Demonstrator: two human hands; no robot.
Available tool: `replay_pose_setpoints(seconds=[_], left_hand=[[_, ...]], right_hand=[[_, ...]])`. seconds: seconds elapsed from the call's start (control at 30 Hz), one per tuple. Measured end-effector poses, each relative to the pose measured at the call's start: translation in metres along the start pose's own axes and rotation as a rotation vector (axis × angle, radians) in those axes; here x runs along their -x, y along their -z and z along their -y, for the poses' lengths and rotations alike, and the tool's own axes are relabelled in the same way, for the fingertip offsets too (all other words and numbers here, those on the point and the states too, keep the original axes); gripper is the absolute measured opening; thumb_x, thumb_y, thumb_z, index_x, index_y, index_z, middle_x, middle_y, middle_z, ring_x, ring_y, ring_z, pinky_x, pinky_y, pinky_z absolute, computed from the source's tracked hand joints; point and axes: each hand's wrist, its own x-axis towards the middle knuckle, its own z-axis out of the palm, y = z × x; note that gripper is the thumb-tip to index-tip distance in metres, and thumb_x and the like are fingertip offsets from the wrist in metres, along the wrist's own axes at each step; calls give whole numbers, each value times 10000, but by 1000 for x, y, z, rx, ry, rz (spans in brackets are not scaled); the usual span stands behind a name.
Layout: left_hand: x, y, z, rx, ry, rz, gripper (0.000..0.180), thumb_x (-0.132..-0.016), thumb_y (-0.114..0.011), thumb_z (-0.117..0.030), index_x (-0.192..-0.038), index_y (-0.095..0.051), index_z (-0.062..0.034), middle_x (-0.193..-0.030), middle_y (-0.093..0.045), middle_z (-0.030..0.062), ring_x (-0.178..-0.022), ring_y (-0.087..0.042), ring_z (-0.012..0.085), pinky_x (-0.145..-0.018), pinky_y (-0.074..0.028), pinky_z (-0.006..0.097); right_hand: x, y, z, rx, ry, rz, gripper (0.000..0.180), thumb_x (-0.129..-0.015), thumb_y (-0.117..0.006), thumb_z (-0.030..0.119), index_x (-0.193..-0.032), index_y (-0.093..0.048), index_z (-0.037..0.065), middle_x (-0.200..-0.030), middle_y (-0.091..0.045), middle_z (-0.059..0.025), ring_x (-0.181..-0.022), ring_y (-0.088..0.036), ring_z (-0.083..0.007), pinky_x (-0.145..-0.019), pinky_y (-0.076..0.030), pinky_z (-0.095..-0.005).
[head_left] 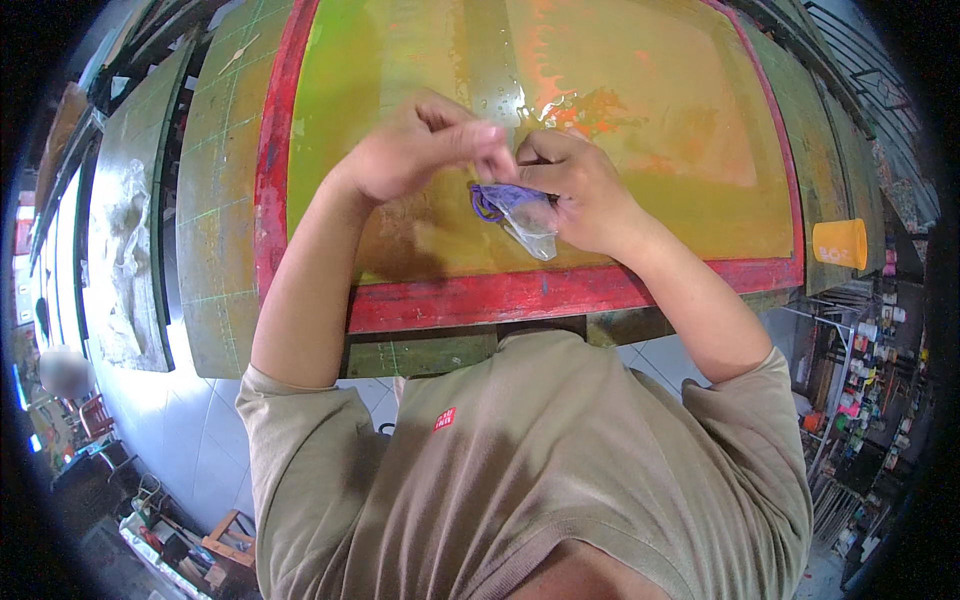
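Note:
My right hand (585,190) is closed on a small clear plastic bag (530,225) with a purple cord-like bundle (488,203) at its left side. The bag hangs over the near part of a screen-printing frame. Just left of it and slightly higher, my left hand (435,148) has its fingers curled and its thumb pointing right, with the fingertips close to the bag's top. What those fingertips pinch, if anything, is hidden. Beneath both hands lies the frame's yellow mesh (660,215), wet and streaked with orange patches, inside a red-taped border (500,297).
On the right side of the worktable stands a yellow plastic cup (838,244). A thin pale stick (238,54) lies at the upper left. Beyond the table's left edge is a board with crumpled clear film (125,260). Shelving with small containers (870,370) stands at the right.

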Motion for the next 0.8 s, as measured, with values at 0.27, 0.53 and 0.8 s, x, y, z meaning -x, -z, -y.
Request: replay_pose_setpoints(seconds=[0.27, 0.53, 0.8], left_hand=[[7, -33, -15, -820, 181, -168, 408, -658, -832, -364, -900, -718, -57, -831, -678, 146, -799, -659, 299, -741, -519, 394], [17, -62, -7, -976, 199, -292, 244, -722, -724, -220, -891, -677, -51, -870, -607, 154, -873, -596, 357, -738, -486, 459], [22, -68, 2, -894, 60, -368, 140, -730, -665, -122, -836, -640, -34, -835, -568, 148, -817, -568, 367, -683, -463, 466]], right_hand=[[2, 38, -5, -338, -46, 253, 359, -707, -716, 117, -1046, -657, 15, -949, -602, -124, -830, -573, -299, -798, -463, -387], [-10, 32, 14, -130, -292, 367, 369, -753, -760, 133, -1068, -639, -17, -879, -566, -131, -791, -555, -290, -707, -460, -375], [-3, 22, 21, 15, -262, 372, 258, -742, -729, 65, -972, -638, -7, -908, -541, -120, -835, -562, -326, -689, -457, -417]])
